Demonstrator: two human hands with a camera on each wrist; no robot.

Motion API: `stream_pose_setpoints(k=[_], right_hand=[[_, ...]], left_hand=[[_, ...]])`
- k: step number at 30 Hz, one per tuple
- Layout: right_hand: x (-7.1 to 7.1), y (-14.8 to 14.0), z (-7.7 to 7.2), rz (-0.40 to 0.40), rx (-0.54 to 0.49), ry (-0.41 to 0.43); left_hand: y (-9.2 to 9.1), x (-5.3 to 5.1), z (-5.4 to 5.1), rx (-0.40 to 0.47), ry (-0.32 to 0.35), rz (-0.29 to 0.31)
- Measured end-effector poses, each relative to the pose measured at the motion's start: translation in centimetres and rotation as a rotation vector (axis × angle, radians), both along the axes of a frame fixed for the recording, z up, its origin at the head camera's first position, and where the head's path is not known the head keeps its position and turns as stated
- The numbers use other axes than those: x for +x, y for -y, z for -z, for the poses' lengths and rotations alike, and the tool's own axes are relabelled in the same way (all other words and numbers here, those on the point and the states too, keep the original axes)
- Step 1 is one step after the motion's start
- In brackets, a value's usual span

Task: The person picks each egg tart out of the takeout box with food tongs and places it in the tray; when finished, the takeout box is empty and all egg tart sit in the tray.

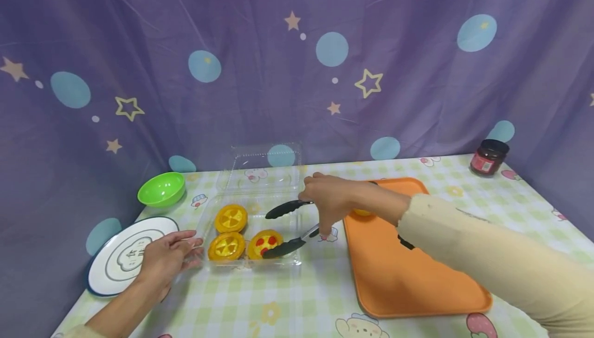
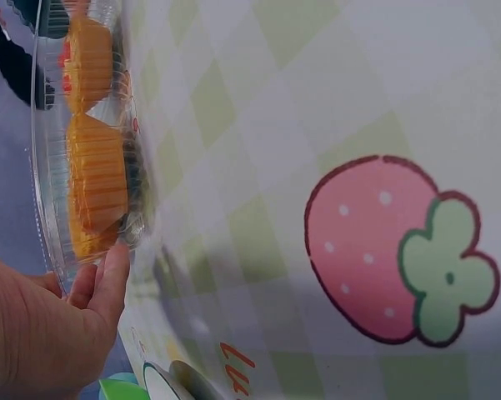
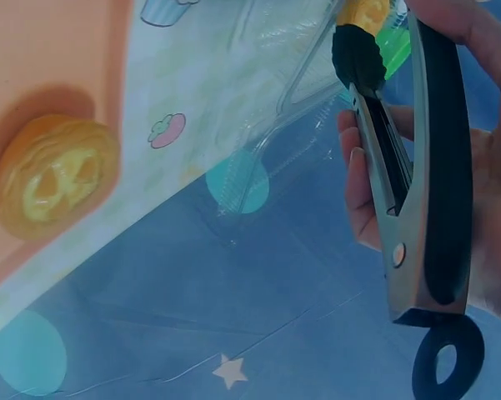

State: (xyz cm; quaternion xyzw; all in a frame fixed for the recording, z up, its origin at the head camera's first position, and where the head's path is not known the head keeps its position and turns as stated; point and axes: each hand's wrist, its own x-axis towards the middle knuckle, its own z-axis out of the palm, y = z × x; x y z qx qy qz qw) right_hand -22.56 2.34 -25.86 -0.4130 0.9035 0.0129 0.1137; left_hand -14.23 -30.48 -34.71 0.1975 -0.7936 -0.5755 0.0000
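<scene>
Over a clear plastic container (image 1: pixel 258 222) on a checked cloth (image 1: pixel 218 297), your right hand (image 1: pixel 331 199) holds a pair of tongs (image 1: pixel 284 249), their dark tips spread wide. The nearer tip lies across the front of a red-dotted tart (image 1: pixel 265 238); the farther one sits apart from it, towards the back. Your left hand (image 1: pixel 167 255), fingers loosely extended, is at the container's left end, apparently to steady it. Two wedge-patterned tarts (image 1: pixel 231 218), one behind the other, sit left of the dotted one, while the see-through lid (image 1: pixel 260 181) stands at the back. Another tart (image 3: pixel 57 177) rests on the orange tray (image 1: pixel 399 281) to your right. Your step in hand looks to be tong work on the dotted tart, either taking hold or letting go; this instant alone does not settle which. If a grasp, your next move calls for setting both tips at the tart's sides and squeezing gently, the left hand bracing the light container; if a release, for a straight lift that spares the neighbouring tarts.
</scene>
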Motion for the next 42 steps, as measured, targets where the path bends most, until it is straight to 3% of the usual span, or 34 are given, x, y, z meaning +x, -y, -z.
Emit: stream_pose_setpoints(k=[11,20,28,42], right_hand=[[-0.1,1.9,0.8,-0.021,0.092,-0.059],[0.2,2.3,1.6,-0.002,0.073,-0.015],[0.8,2.5,2.7,-0.067,0.024,-0.075],[0.8,1.7,3.2,-0.066,-0.152,0.078]], left_hand=[[0.1,-0.1,0.0,0.001,0.012,0.008],[0.2,-0.1,-0.1,-0.001,0.02,0.001],[0.0,0.0,-0.1,0.004,0.011,0.016],[0.1,-0.2,-0.1,-0.01,0.018,0.015]])
